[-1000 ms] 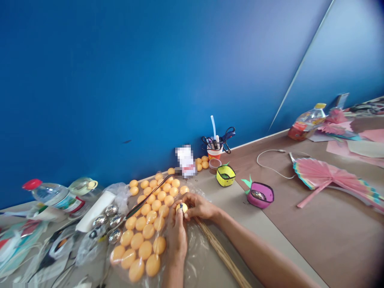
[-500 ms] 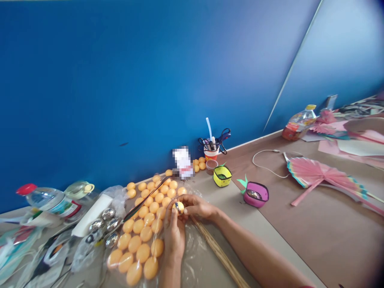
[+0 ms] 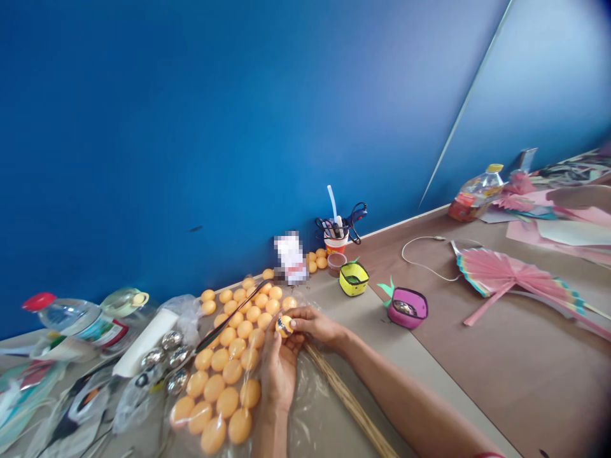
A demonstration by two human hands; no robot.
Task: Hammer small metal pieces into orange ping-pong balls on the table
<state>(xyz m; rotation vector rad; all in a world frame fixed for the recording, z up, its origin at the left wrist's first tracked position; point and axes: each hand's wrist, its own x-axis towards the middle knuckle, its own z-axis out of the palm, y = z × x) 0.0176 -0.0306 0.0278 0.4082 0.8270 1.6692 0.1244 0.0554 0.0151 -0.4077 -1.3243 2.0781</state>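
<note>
Between my two hands is a small orange ball [image 3: 284,326] with dark markings on its side. My left hand [image 3: 278,369] cups it from below and the left, thumb against it. From the right, the fingers of my right hand [image 3: 312,326] pinch its edge. Several plain orange balls [image 3: 228,369] lie in a clear plastic bag just left of my left hand, with a thin black strip [image 3: 233,317] across them. Under my right forearm runs a bundle of thin tan sticks [image 3: 346,397].
A yellow basket [image 3: 354,280] and a purple basket [image 3: 408,308] stand to the right, near a pink paper fan [image 3: 513,277]. Shiny silver balls [image 3: 172,357] and a red-capped bottle [image 3: 79,321] sit at left. A cup of pens [image 3: 336,240] is by the blue wall. Another person's arm [image 3: 582,196] reaches in at far right.
The ball has turned in my hands, so more of its dark marking shows. My right fingers have shifted on it. At far right, the other person's arm has moved.
</note>
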